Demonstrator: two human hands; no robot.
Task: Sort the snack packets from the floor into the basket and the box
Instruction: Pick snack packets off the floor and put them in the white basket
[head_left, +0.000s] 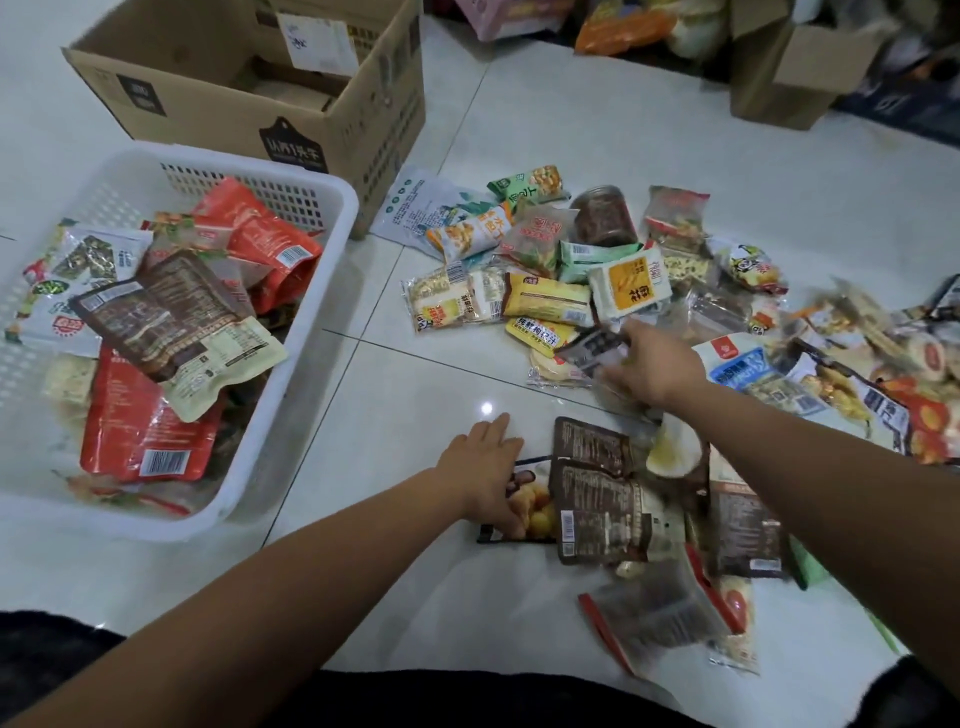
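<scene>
A white plastic basket (332, 218) at the left holds several red, brown and white snack packets. Behind it stands an open cardboard box (363, 119). Loose snack packets (545, 291) lie scattered over the tiled floor to the right. My right hand (657, 366) grips a small dark packet (592, 348) at the pile's near edge. My left hand (488, 467) rests flat with its thumb on a dark packet showing yellow nuts (530, 506). Brown packets (597, 488) lie beside it.
A brown jar (602, 215) lies among the far packets. A second cardboard box (800, 73) and more bags (623, 26) stand at the back right. Bare tile (395, 374) lies between the basket and the pile.
</scene>
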